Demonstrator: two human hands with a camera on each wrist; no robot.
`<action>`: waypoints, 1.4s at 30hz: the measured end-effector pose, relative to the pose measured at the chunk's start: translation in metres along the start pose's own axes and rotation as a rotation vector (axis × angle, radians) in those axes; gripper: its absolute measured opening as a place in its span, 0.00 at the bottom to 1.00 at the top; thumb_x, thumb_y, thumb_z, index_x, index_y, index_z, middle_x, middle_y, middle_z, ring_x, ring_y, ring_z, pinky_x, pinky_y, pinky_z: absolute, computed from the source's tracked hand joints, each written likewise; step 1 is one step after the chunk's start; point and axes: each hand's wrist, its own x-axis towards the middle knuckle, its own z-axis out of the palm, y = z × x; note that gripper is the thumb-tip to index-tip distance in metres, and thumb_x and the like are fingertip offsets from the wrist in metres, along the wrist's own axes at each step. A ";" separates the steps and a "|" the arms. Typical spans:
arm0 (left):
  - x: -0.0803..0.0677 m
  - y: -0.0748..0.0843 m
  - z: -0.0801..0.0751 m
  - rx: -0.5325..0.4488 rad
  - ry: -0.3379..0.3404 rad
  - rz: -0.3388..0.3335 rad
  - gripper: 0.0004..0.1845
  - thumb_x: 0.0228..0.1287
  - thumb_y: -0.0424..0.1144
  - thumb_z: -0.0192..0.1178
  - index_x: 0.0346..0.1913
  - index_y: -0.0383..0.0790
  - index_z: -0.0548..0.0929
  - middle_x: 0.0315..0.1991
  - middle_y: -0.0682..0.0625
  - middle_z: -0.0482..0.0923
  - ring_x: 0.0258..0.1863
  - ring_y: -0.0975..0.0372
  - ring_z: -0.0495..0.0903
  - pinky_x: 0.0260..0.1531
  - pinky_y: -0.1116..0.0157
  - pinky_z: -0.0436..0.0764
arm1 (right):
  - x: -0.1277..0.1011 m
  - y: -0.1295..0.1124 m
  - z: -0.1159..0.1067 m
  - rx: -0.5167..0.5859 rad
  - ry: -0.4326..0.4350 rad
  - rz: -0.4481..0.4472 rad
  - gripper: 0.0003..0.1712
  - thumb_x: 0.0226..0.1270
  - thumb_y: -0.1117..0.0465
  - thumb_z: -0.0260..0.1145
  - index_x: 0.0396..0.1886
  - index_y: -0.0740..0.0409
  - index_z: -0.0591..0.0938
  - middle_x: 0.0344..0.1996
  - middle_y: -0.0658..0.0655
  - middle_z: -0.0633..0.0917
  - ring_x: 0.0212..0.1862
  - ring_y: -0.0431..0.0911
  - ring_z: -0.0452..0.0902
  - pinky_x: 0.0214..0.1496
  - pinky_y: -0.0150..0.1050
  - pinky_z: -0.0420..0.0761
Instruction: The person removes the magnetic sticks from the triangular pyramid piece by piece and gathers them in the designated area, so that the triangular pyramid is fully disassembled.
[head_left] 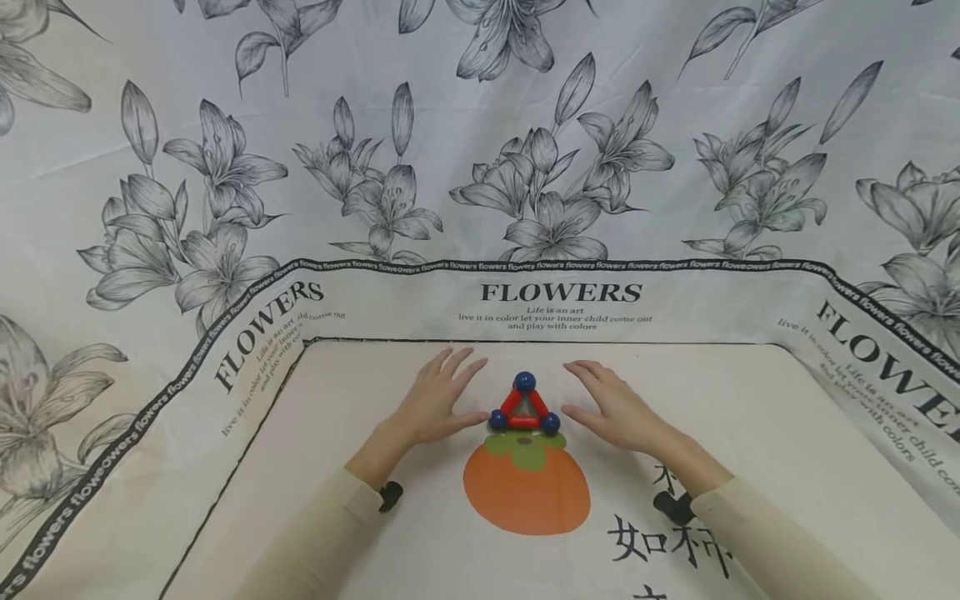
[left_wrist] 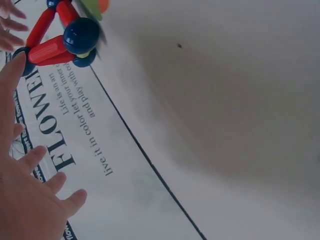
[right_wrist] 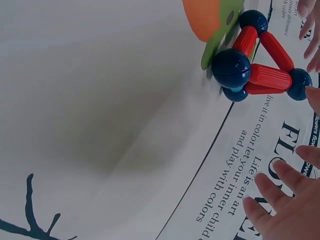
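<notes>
A small toy frame (head_left: 524, 406) of red rods and dark blue balls stands on the cloth-covered table, just above a printed orange persimmon (head_left: 527, 490). My left hand (head_left: 438, 404) lies flat to its left with fingers spread, and the thumb tip touches the lower left ball (head_left: 497, 419). My right hand (head_left: 615, 408) lies flat to its right, also spread, with the thumb close to the lower right ball (head_left: 551, 422); contact there is unclear. The left wrist view shows the frame (left_wrist: 60, 35) and my left hand (left_wrist: 25, 200). The right wrist view shows the frame (right_wrist: 257, 62) and my right hand (right_wrist: 290, 210).
A floral cloth printed with "FLOWERS" (head_left: 561, 292) covers the table and rises behind and at both sides like walls. Black Chinese characters (head_left: 667, 537) are printed at the near right. Both forearms wear cream sleeves (head_left: 322, 533).
</notes>
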 end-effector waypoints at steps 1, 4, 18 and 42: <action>0.000 0.000 0.001 -0.034 0.010 0.001 0.46 0.65 0.66 0.62 0.80 0.53 0.59 0.80 0.46 0.55 0.78 0.44 0.53 0.72 0.39 0.58 | 0.001 -0.001 0.000 0.023 -0.004 0.010 0.40 0.73 0.49 0.68 0.77 0.58 0.65 0.72 0.65 0.68 0.72 0.64 0.64 0.71 0.65 0.65; 0.004 0.001 0.001 -0.152 0.043 0.017 0.46 0.64 0.63 0.67 0.79 0.50 0.62 0.78 0.45 0.60 0.77 0.47 0.56 0.72 0.42 0.61 | 0.004 -0.002 0.002 0.085 -0.006 0.034 0.38 0.72 0.51 0.69 0.75 0.59 0.67 0.70 0.65 0.71 0.71 0.63 0.67 0.70 0.64 0.67; 0.013 0.009 0.010 -0.495 0.034 -0.033 0.38 0.66 0.53 0.69 0.76 0.49 0.67 0.73 0.50 0.66 0.73 0.55 0.65 0.71 0.50 0.67 | 0.012 -0.008 0.022 0.271 -0.005 0.039 0.29 0.69 0.60 0.70 0.66 0.66 0.75 0.57 0.65 0.81 0.56 0.59 0.78 0.57 0.57 0.80; 0.052 0.034 0.021 -0.736 0.021 0.021 0.17 0.73 0.38 0.64 0.60 0.37 0.82 0.53 0.46 0.82 0.47 0.59 0.85 0.47 0.69 0.83 | 0.036 -0.018 0.043 0.273 -0.009 0.031 0.11 0.67 0.66 0.72 0.47 0.63 0.86 0.38 0.52 0.86 0.37 0.44 0.78 0.42 0.38 0.81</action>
